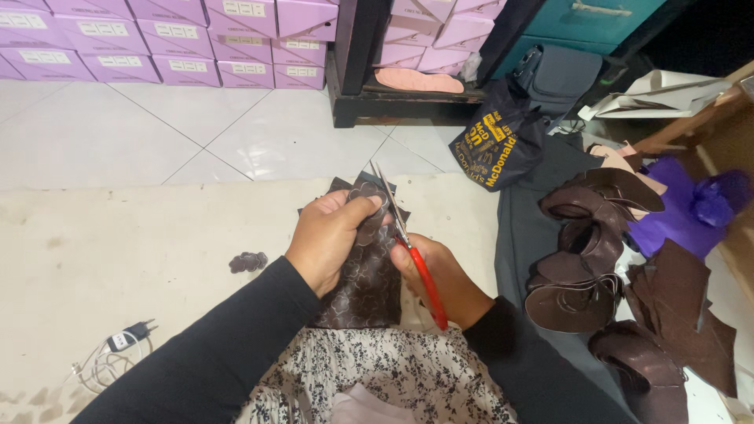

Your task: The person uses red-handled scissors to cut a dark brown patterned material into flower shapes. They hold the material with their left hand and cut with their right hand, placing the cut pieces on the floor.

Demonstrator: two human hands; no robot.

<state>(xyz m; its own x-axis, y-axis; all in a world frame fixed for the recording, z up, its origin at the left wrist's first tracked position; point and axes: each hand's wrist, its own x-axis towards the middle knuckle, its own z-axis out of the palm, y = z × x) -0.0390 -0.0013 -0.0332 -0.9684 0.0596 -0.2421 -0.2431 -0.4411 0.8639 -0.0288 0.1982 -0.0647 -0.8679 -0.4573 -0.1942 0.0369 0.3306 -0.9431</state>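
Over the lap, above a black-and-white floral skirt [400, 377], the person holds a dark brown sheet of leather-like material printed with pale flower outlines [365, 286]. The left hand [330, 235] grips the sheet's upper part, thumb and fingers pinching a scalloped flower shape at its top edge. Just right of the sheet, the right hand [440, 279] is clenched around the red handles of a pair of scissors with slim steel blades [412, 251]; the blades run up along the sheet's right edge, beside the left hand's fingertips, their tips rising past the top of the sheet. The sheet hangs from the left hand to the skirt, glossy, with a ragged, pointed upper edge. Left of the sheet, a small cut-out brown flower piece [248, 261] lies on the cream floor mat [118, 251], and further left and nearer, a coiled white charger cable with a plug [110, 357]. Right of the sheet, a heap of curled brown leather pieces [589, 243] rests on grey cloth. Beyond the sheet stands a dark printed bag [495, 141], and farthest off, stacked lilac boxes [181, 39].
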